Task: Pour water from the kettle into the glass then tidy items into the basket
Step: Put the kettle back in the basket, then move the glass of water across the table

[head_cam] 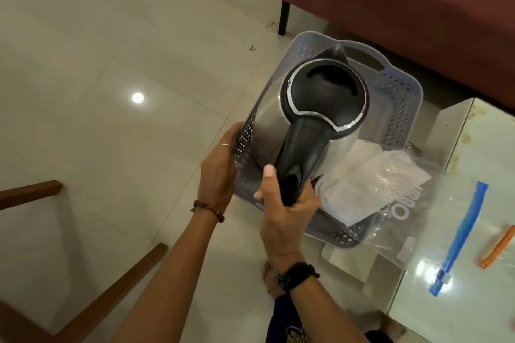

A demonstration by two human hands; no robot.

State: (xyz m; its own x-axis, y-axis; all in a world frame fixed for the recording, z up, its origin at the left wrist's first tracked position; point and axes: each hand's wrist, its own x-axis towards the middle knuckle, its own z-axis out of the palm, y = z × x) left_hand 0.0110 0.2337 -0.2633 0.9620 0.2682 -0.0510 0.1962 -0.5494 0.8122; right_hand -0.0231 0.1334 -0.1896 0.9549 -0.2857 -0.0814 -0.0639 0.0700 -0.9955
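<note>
A steel kettle with a black lid and black handle hangs over the lilac perforated basket. My right hand grips the kettle's handle from below. My left hand holds the basket's left rim, thumb side toward the wall. White folded paper or cloth lies in the basket's near end. A clear zip bag with a blue seal drapes from the basket onto the glass table. No glass is in view.
A glass-topped table stands at the right with an orange clip on it. A red sofa with a black leg stands behind the basket. Wooden chair parts lie at the lower left. The floor is pale tile.
</note>
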